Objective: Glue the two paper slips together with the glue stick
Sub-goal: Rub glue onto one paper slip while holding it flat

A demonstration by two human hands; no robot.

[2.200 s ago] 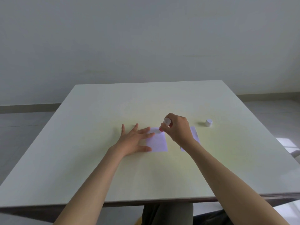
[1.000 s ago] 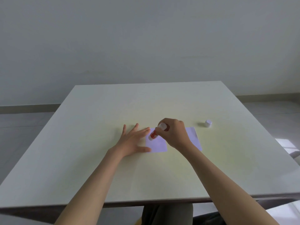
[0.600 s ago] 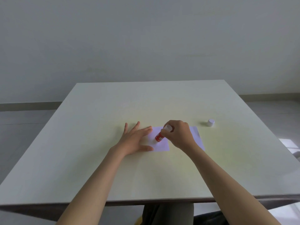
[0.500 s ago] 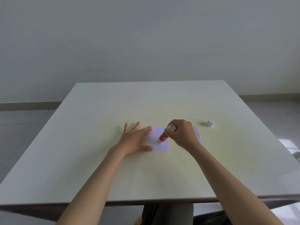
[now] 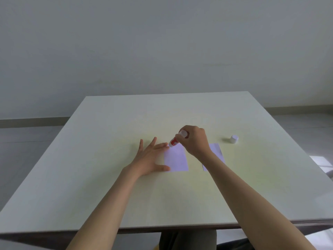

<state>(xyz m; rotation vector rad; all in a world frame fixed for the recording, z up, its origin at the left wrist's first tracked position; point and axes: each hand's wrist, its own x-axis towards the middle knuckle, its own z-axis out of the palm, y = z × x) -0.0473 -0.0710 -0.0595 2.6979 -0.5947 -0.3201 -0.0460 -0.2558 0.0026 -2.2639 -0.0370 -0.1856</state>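
Glue stick (image 5: pixel 173 141), gripped by right-hand fingers (image 5: pixel 178 136), has slid to slip's (image 5: pixel 176 158) far-left corner; left fingers (image 5: pixel 161 145) flat.

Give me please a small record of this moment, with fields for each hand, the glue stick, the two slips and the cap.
left hand: flat, fingers spread, pressing the left slip at its left edge
right hand: grips the glue stick
glue stick: tilted, tip at the left slip's far edge
right slip: on the table, partly hidden by the right forearm
cap: off, standing right of both slips

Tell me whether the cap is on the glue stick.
No, the cap stands alone on the table, apart from the glue stick in the right hand.
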